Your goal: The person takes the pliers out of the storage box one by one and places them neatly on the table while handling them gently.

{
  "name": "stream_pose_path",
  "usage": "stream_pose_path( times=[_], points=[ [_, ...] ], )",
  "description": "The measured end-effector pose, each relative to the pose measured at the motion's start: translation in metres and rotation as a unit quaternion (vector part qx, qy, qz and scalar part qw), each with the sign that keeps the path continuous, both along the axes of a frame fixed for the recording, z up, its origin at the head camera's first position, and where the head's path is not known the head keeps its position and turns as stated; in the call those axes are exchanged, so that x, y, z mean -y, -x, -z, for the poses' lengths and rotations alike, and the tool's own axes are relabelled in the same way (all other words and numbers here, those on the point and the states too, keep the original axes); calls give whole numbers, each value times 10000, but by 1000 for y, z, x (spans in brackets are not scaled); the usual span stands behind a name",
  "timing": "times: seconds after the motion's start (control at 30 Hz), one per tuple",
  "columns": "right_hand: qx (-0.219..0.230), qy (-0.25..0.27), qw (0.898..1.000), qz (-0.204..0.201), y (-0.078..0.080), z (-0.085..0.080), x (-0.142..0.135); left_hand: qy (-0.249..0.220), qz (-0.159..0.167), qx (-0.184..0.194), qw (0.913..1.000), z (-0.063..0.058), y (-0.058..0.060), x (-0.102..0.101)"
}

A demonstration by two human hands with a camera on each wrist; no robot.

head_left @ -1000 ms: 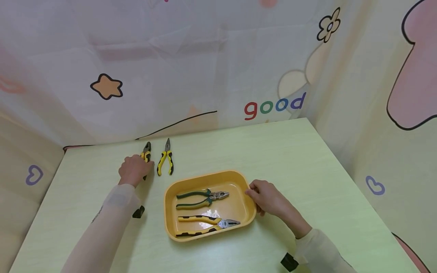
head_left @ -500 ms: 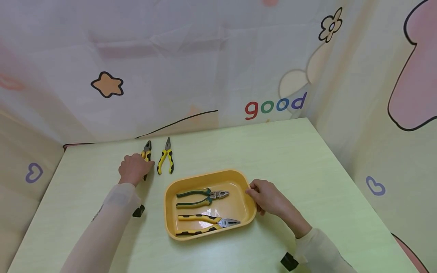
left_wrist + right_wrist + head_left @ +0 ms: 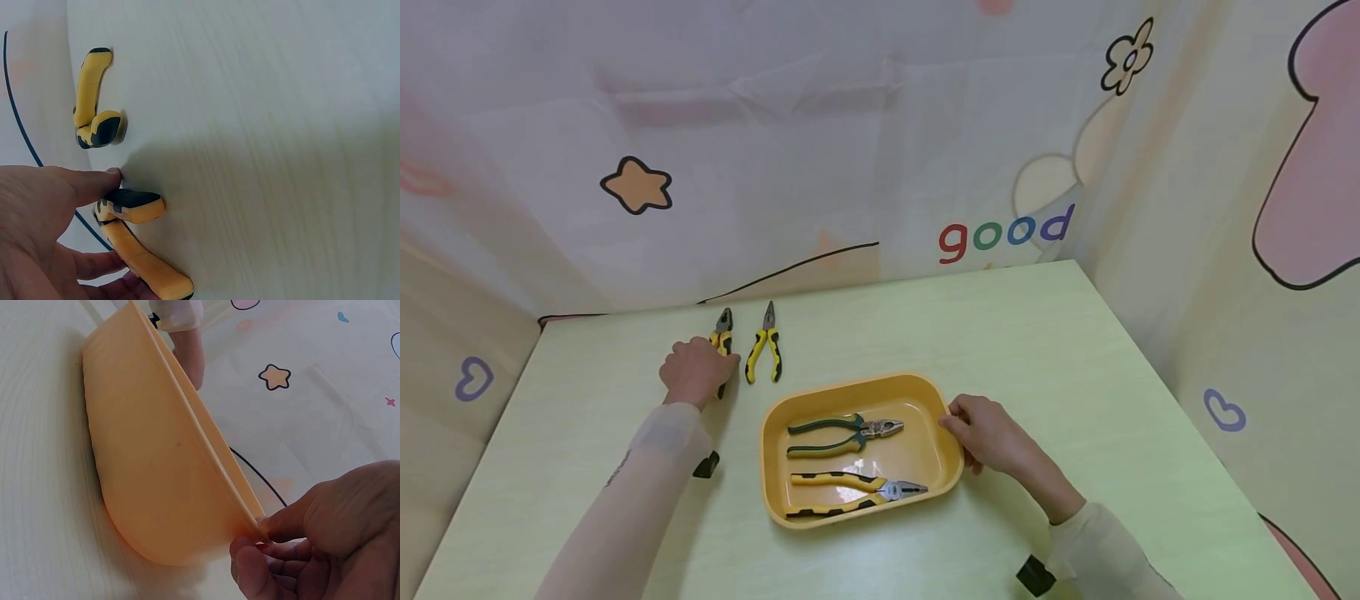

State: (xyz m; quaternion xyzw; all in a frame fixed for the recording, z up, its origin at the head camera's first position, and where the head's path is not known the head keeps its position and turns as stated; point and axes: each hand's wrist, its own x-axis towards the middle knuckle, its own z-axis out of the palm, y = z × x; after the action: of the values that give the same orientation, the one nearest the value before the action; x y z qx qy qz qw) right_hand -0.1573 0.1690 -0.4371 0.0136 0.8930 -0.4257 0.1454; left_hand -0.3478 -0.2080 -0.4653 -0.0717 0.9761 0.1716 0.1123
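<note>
The left hand [image 3: 692, 371] is pinching the dark-headed metal pliers with yellow-and-black handles [image 3: 724, 323], its thumb pressing one handle and its fingers curling against the other. These pliers are lying at about ten o'clock from the tray, their head pointing just past twelve. At their three o'clock, just beside and apart, long-nosed metal pliers with yellow-and-black handles [image 3: 773, 354] are lying on the pale green wood-grained table [image 3: 1000, 333], nose pointing to twelve.

The right hand [image 3: 988, 433] is clamping the rim of a yellow, round-cornered rectangular plastic tray [image 3: 925, 442] at three o'clock, between thumb and fingers. Inside the tray, metal pliers with green handles [image 3: 846, 446] are resting toward twelve o'clock, and silver-headed pliers with yellow-and-black handles [image 3: 895, 491] are resting toward six; both heads are pointing to about three.
</note>
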Motion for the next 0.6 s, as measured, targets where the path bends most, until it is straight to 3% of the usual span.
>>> stream_pose_path(
  times=[0.6],
  points=[
    [-17, 62, 10000, 8, 0, 2, -1, 21, -72, -95, 9999, 3, -5, -4]
  ],
)
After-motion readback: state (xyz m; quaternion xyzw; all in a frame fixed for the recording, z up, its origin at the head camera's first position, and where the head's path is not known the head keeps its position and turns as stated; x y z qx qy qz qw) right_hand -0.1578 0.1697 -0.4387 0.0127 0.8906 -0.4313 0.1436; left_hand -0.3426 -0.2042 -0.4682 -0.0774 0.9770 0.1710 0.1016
